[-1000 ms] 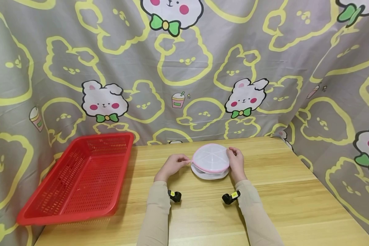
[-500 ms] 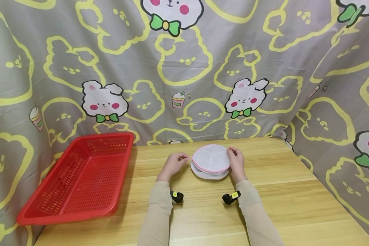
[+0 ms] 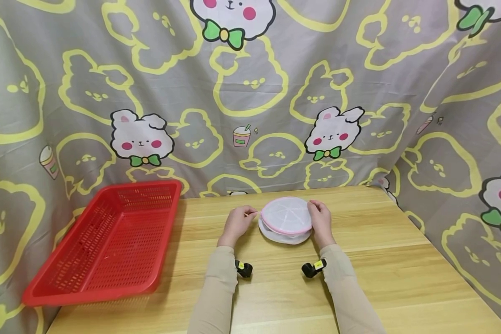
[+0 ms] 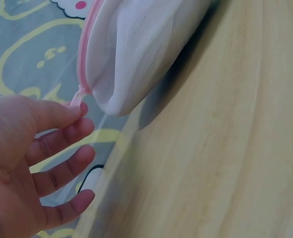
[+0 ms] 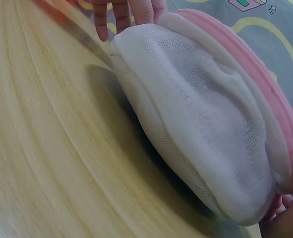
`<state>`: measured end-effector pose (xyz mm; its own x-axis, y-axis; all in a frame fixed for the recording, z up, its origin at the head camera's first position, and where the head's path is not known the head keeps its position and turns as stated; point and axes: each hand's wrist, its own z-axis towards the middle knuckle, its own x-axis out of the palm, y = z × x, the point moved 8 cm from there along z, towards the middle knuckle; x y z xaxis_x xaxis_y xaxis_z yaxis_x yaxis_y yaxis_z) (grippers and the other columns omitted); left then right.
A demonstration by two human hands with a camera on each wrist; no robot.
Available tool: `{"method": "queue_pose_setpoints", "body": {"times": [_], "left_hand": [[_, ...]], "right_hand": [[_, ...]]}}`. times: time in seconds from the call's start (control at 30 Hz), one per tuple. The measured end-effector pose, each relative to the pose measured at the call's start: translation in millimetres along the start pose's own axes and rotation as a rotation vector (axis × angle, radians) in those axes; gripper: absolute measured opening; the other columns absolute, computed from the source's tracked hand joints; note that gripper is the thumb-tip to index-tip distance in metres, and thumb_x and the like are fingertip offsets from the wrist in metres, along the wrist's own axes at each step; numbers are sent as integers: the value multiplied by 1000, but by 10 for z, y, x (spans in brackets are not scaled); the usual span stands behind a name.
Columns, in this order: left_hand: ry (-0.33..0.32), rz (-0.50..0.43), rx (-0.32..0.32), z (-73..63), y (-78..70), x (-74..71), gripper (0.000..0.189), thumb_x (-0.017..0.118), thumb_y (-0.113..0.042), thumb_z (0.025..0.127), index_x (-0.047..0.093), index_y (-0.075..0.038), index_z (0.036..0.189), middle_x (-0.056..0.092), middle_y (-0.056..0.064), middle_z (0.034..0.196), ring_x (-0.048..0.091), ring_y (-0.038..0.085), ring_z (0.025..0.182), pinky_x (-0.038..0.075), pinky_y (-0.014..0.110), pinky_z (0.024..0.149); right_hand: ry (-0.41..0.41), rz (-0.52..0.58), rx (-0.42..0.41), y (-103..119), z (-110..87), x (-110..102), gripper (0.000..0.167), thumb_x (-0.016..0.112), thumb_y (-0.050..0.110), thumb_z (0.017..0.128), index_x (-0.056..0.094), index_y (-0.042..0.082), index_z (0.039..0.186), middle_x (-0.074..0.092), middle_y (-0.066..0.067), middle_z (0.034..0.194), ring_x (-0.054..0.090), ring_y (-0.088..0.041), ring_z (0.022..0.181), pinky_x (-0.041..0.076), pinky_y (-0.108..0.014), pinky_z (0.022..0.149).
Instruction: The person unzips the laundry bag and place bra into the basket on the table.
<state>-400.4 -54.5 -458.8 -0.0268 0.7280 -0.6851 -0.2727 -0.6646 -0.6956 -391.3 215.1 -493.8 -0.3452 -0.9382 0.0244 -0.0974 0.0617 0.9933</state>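
A round white mesh laundry bag (image 3: 287,215) with a pink zipper round its edge is at the far middle of the table. My left hand (image 3: 238,221) pinches the small pink zipper pull (image 4: 78,97) between thumb and index finger, its other fingers loosely spread. On the opposite side, my right hand (image 3: 320,221) grips the bag's right edge, thumb over the top and the other fingers mostly hidden behind it. The soft side wall (image 5: 201,114) bulges and creases in the right wrist view, below the pink zipper band (image 5: 265,84).
A large red plastic basket (image 3: 160,241) with slotted walls stands at the left of the wooden table (image 3: 401,278). Behind the table hangs a grey curtain (image 3: 267,157) with cartoon prints, which also closes off both sides. Each wrist wears a small black camera (image 3: 244,269).
My left hand has shifted slightly away from me along the bag's left edge, with the zipper pull in its fingers. My right hand stays in place on the bag.
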Motion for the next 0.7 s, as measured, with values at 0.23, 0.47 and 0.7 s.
{"method": "queue_pose_setpoints", "body": {"times": [0.23, 0.47, 0.7], "left_hand": [[-32, 16, -51, 0, -8, 1, 13, 64, -23, 95, 75, -16, 97, 74, 1, 97, 63, 17, 85, 51, 35, 77], [-63, 25, -52, 6, -19, 2, 13, 65, -23, 94, 75, -15, 97, 74, 1, 95, 59, 14, 78, 49, 32, 72], [-70, 25, -45, 8, -34, 23, 14, 64, -22, 95, 75, -14, 97, 74, 2, 95, 61, 15, 79, 50, 32, 73]], "right_hand": [[6, -15, -10, 20, -15, 5, 46, 49, 27, 101, 47, -1, 138, 47, -18, 142, 46, -26, 128, 38, -38, 111], [7, -14, -20, 35, -46, 5, 46, 48, 28, 101, 47, 0, 137, 47, -18, 141, 47, -26, 127, 39, -39, 109], [-1, -19, -6, 13, -33, 7, 44, 49, 30, 100, 49, 3, 136, 49, -13, 134, 49, -21, 116, 44, -27, 95]]}}
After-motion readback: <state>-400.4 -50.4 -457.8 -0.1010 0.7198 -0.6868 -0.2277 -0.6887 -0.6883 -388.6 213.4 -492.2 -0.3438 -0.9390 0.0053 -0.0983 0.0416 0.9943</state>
